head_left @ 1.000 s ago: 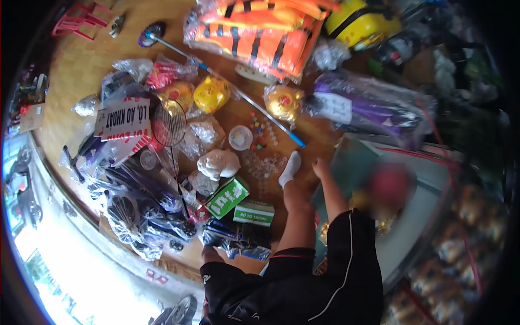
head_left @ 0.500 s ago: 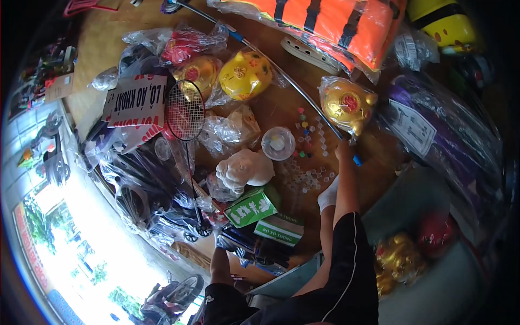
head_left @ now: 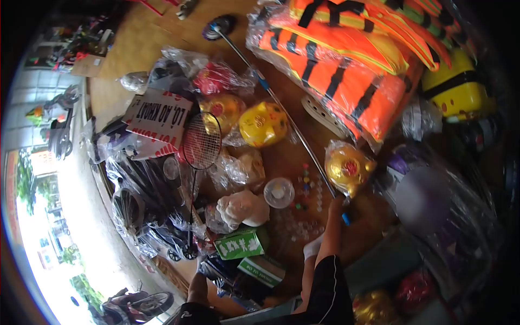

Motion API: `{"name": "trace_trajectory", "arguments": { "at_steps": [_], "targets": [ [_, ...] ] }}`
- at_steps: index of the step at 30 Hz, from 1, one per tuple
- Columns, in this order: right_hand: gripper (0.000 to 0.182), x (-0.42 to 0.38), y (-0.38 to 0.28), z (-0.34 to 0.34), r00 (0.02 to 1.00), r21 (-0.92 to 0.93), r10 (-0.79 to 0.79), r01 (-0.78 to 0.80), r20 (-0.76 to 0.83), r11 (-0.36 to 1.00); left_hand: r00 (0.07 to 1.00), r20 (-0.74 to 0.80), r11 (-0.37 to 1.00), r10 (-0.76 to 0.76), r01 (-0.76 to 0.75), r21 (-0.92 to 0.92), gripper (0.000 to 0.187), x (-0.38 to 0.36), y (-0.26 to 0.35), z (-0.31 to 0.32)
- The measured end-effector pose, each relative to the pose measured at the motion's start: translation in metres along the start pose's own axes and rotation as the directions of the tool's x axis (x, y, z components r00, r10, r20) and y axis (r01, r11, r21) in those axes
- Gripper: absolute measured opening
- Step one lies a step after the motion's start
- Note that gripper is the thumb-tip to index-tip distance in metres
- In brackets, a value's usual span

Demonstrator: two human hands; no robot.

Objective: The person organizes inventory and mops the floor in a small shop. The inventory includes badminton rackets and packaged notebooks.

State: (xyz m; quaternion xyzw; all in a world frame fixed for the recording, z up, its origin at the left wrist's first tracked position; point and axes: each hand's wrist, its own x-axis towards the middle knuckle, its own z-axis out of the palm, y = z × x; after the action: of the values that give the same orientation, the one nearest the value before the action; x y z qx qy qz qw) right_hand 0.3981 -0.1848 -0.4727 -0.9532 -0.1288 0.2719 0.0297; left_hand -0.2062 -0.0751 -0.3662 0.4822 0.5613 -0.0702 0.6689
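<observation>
Holding the mop (head_left: 281, 114), likely light and stiff, by its blue end (head_left: 346, 219) suits the right grip (head_left: 337, 204); left grip (head_left: 200, 271), can't tell.

Head camera, single — worn on the head, facing forward and down; wide, curved field, dark-cornered — black right sleeve (head_left: 327, 290) near, at bottom edge; right hand (head_left: 336, 202) mid-range; wooden floor (head_left: 132, 40) beyond.

daylight glare (head_left: 86, 227) at left | right dim, perhaps soft | edges bowed, black
</observation>
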Motion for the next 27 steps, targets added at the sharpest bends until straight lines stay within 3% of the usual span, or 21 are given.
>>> {"name": "trace_trajectory", "arguments": {
  "at_steps": [1, 2, 4, 5, 6, 9, 10, 15, 18, 21, 24, 25, 26, 27],
  "targets": [
    [0.037, 0.003, 0.002, 0.019, 0.97, 0.624, 0.166, -0.019, -0.177, 0.781, 0.976, 0.144, 0.935, 0.165, -0.201, 0.292, 0.054, 0.008, -0.02, -0.014],
    [0.037, 0.009, 0.014, 0.03, 0.986, 0.71, 0.123, -0.007, -0.113, 0.705, 0.976, 0.133, 0.929, 0.171, -0.205, 0.307, 0.054, -0.006, -0.041, -0.024],
    [0.036, -0.01, 0.02, 0.021, 0.992, 0.791, 0.114, -0.026, -0.055, 0.611, 0.967, -0.255, 0.981, 0.022, 0.029, 0.193, 0.037, 0.008, -0.015, 0.003],
    [0.036, -0.016, 0.024, 0.016, 0.997, 0.355, -0.037, 0.058, -0.067, 0.933, 0.971, -0.239, 0.98, 0.028, 0.021, 0.2, 0.037, -0.028, 0.004, -0.003],
    [0.036, -0.019, 0.028, 0.008, 0.985, -0.186, -0.17, 0.168, 0.004, 0.968, 0.97, -0.241, 0.973, 0.024, 0.033, 0.23, 0.036, -0.025, 0.022, 0.021],
    [0.038, -0.061, 0.011, -0.067, 0.976, -0.134, -0.217, 0.215, -0.004, 0.967, 0.97, -0.244, 0.949, -0.009, 0.086, 0.305, 0.034, -0.078, 0.054, 0.054],
    [0.037, -0.069, 0.016, -0.071, 0.93, -0.064, -0.33, 0.324, -0.162, 0.944, 0.97, -0.242, 0.937, -0.026, 0.108, 0.332, 0.033, -0.1, 0.059, 0.06],
    [0.039, -0.119, -0.005, -0.124, 0.94, -0.029, -0.327, 0.326, -0.1, 0.945, 0.966, -0.249, 0.862, -0.066, 0.181, 0.473, 0.029, -0.19, 0.052, 0.045],
    [0.031, -0.178, -0.058, -0.192, 0.982, -0.003, -0.19, 0.19, -0.012, 0.982, 0.958, -0.283, 0.813, -0.05, 0.204, 0.546, 0.027, -0.238, 0.04, -0.007],
    [0.032, -0.237, -0.106, -0.229, 0.978, -0.028, -0.188, 0.186, -0.094, 0.982, 0.944, -0.33, 0.788, -0.022, 0.22, 0.575, 0.025, -0.285, -0.005, -0.062],
    [0.037, -0.319, -0.195, -0.269, 0.987, 0.04, -0.156, 0.157, -0.037, 0.987, 0.923, -0.383, 0.756, -0.012, 0.259, 0.6, 0.023, -0.349, -0.03, -0.129],
    [0.038, -0.338, -0.225, -0.277, 0.981, 0.034, -0.19, 0.191, -0.031, 0.981, 0.911, -0.382, 0.948, -0.153, 0.245, 0.205, 0.024, -0.356, -0.02, -0.145],
    [0.037, -0.356, -0.254, -0.284, 0.981, 0.112, -0.189, 0.185, 0.03, 0.976, 0.898, -0.327, 0.947, -0.295, 0.229, -0.225, 0.025, -0.362, 0.021, -0.17],
    [0.034, -0.41, -0.306, -0.313, 0.986, 0.108, -0.144, 0.134, 0.086, 0.985, 0.899, -0.312, 0.894, -0.307, 0.161, -0.418, 0.026, -0.359, 0.0, -0.196]
  ]
}}
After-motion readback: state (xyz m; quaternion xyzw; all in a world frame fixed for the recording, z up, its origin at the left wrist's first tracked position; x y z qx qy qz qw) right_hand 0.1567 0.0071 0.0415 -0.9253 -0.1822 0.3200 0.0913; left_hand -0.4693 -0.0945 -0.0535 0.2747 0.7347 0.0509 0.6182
